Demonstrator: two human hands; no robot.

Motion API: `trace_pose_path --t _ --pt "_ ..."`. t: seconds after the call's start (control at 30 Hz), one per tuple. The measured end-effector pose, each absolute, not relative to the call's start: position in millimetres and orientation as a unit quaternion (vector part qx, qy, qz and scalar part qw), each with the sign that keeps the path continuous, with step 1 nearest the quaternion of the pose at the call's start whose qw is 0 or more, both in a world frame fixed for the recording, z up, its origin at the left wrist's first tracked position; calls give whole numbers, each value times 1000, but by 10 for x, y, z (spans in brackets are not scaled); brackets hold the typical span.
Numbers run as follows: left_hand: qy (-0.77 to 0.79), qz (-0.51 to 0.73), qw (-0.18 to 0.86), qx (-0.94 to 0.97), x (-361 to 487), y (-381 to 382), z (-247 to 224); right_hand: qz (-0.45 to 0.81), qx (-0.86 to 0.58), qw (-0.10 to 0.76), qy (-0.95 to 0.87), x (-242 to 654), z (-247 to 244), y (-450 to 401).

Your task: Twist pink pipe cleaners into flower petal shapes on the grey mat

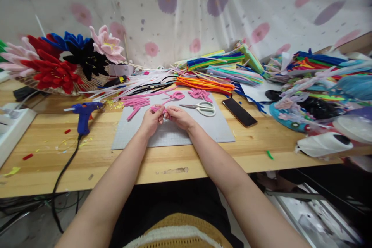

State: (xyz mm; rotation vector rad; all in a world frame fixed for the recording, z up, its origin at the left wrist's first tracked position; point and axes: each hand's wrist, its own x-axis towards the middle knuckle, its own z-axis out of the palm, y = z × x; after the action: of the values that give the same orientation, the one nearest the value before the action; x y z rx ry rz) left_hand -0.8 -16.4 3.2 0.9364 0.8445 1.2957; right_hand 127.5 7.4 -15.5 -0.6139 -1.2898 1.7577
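Above the grey cutting mat, my left hand pinches a small piece of pink pipe cleaner. The fingertips of my right hand meet the left ones and close on the same pink piece. Just left of my hands lie several cut pink pipe cleaner lengths. Beyond them are a looped pink shape and a bundle of bent pink pieces. White-handled scissors rest on the mat to the right, blades pointing toward my hands. My fingers hide part of the held piece.
A blue glue gun stands at left, its cord running off the table edge. Finished fuzzy flowers fill the back left. Pipe cleaner bundles line the back. A phone lies right of the mat; a white roll sits farther right.
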Motion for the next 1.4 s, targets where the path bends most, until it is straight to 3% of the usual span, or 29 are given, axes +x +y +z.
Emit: trace_pose_path --t 0.2,0.4,0.67,1.07,1.3,1.4 --pt "380 552 612 420 8 -159 37 686 -241 427 -538 1274 -151 97" --pt "470 571 507 443 -216 -110 78 649 -283 417 -571 1386 -63 110" --pt "414 456 633 469 -344 -137 128 678 -284 395 -551 1446 -17 97" --pt "321 511 655 454 -266 -171 104 707 -278 408 -506 1461 -18 88" --pt "388 511 577 505 -302 -124 45 697 -274 417 -514 1450 -73 121" --pt "387 473 605 511 -278 -130 18 684 -283 414 -530 1442 -93 130"
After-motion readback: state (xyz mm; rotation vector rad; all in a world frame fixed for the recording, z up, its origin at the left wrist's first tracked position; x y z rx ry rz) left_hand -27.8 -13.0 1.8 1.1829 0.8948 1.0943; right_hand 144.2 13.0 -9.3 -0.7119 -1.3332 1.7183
